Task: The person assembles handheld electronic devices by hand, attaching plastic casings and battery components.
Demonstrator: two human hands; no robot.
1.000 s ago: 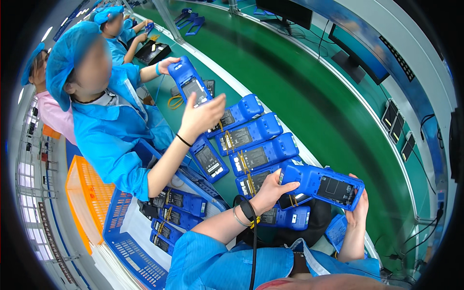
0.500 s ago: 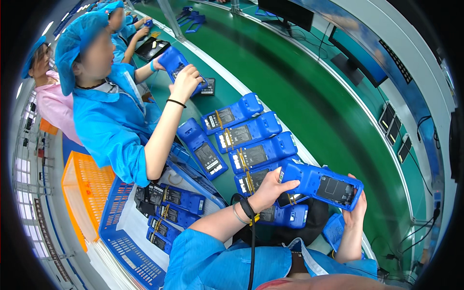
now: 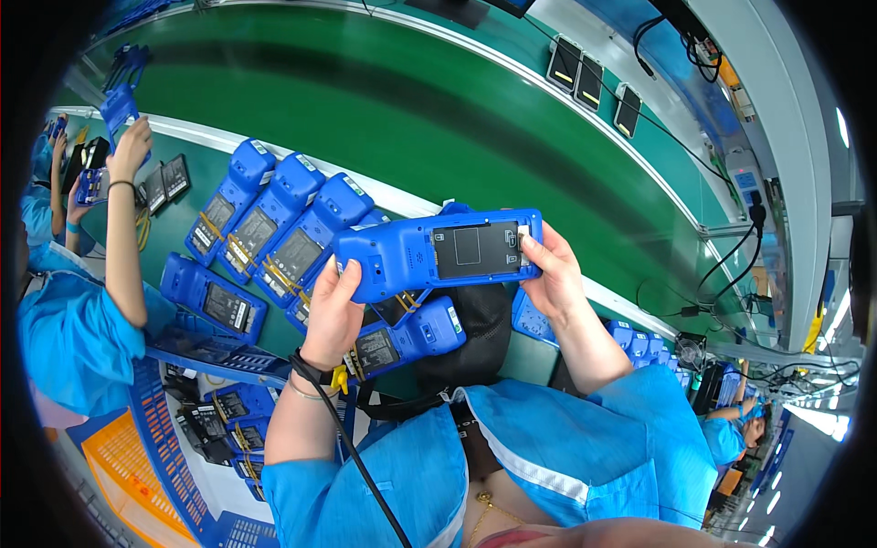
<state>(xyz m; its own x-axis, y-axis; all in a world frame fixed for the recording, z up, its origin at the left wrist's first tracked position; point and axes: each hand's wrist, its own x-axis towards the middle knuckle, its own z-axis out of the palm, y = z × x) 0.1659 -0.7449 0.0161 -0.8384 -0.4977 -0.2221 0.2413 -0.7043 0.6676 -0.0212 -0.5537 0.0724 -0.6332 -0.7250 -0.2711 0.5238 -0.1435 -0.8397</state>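
A blue handheld terminal [image 3: 391, 260] is held back side up and nearly level in front of me, with a dark battery bay showing bare. My left hand [image 3: 332, 312] grips its left end, thumb on the back and fingers underneath. At the opposite end, my right hand [image 3: 554, 272] pinches the edge with the thumb beside the bay. Beneath it lies another blue terminal [image 3: 429, 331] with a battery and a rubber band. More blue terminals with batteries [image 3: 297, 254] lie in a row to the left, banded with yellow rubber bands.
Beyond the bench runs a green conveyor belt [image 3: 438, 110]. A black bag [image 3: 475, 342] lies close to my body. At lower left, a blue basket [image 3: 160, 429] holds more terminals, beside an orange basket [image 3: 123, 470]. A co-worker's hand [image 3: 132, 146] lifts a blue part at far left.
The view has swung to the right. The terminal in my hands has gone from slanted to nearly level. The co-worker's hands now hold two separate pieces.
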